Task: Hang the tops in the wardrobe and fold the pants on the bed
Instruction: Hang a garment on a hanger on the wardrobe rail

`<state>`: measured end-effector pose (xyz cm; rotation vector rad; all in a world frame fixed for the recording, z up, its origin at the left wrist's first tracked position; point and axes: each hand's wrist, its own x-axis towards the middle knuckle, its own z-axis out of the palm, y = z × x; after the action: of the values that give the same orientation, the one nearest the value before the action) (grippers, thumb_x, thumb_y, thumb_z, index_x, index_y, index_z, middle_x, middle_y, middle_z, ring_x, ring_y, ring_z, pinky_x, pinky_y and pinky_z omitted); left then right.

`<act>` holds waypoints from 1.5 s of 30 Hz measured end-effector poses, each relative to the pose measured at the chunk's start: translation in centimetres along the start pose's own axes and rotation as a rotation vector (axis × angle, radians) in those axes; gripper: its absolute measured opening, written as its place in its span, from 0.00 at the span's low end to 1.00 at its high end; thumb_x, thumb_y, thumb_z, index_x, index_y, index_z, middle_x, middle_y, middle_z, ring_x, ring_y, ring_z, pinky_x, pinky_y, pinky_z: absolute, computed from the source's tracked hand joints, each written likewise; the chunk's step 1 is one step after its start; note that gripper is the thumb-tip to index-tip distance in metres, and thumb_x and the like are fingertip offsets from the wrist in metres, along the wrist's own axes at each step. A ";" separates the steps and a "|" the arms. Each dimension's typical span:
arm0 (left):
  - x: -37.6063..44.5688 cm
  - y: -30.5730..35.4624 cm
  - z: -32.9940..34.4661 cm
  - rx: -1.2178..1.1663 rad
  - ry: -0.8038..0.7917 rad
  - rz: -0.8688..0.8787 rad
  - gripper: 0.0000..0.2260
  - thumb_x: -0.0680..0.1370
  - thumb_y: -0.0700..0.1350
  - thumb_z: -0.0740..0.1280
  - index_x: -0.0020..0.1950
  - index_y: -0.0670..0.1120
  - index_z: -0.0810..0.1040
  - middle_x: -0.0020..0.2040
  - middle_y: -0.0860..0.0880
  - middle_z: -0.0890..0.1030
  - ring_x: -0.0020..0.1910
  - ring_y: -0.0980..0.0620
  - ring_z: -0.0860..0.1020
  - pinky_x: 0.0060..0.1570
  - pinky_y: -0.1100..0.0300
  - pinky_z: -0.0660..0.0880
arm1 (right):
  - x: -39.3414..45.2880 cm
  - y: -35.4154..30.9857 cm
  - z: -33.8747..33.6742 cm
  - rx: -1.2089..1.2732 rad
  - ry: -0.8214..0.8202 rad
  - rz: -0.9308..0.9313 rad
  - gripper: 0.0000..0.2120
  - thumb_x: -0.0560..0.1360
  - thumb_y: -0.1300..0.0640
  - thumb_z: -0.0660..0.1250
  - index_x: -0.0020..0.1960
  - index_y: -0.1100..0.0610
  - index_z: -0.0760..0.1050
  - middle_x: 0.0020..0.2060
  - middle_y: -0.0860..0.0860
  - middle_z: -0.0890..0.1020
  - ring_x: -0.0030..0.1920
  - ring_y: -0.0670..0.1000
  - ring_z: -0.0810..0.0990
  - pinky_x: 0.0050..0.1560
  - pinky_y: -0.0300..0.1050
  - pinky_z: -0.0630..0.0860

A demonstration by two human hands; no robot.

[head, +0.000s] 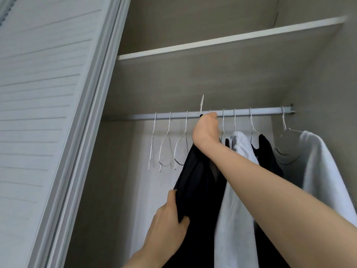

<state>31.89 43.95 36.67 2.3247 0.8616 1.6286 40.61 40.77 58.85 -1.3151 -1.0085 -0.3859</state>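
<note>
At the wardrobe rail (251,111), a black top (199,190) hanging straight down is gripped at its hanger by the right hand (205,130), its side edge pinched lower by the left hand (170,215).

two bare forearms are showing in the head view, both reaching in from the bottom edge. no sleeve or cuff is covering either arm as far as the frame is showing them. the left hand (168,215) is showing no ring, watch or band on its visible fingers and wrist. the right hand (205,128) is likewise showing a bare wrist. nails are not showing clearly enough to describe. no glove on either.
</note>
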 end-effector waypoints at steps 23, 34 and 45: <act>-4.1 -5.4 -1.2 0.186 -0.066 -0.061 0.30 0.75 0.47 0.60 0.67 0.69 0.46 0.31 0.56 0.73 0.29 0.54 0.72 0.32 0.61 0.70 | -8.5 6.6 4.2 -0.782 -0.185 -0.681 0.27 0.75 0.71 0.39 0.73 0.73 0.36 0.66 0.68 0.61 0.58 0.63 0.69 0.56 0.55 0.73; -14.0 -6.2 -9.2 0.166 -0.131 -0.149 0.18 0.79 0.41 0.65 0.67 0.50 0.67 0.43 0.55 0.79 0.39 0.58 0.79 0.38 0.66 0.76 | -23.1 7.0 -0.9 -0.784 -0.425 -0.625 0.33 0.78 0.53 0.58 0.76 0.64 0.47 0.63 0.59 0.70 0.61 0.59 0.70 0.56 0.51 0.71; -31.9 -2.3 -18.5 0.180 -0.058 -0.457 0.11 0.80 0.45 0.62 0.60 0.56 0.71 0.44 0.57 0.81 0.37 0.58 0.80 0.39 0.59 0.75 | -42.5 6.1 -7.1 -0.304 -0.755 -0.746 0.23 0.78 0.52 0.60 0.69 0.60 0.66 0.54 0.55 0.77 0.54 0.57 0.76 0.52 0.50 0.75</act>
<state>6.84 25.09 17.15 2.0576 1.4487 1.3295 24.76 23.46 22.21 -1.3374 -2.1626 -0.6371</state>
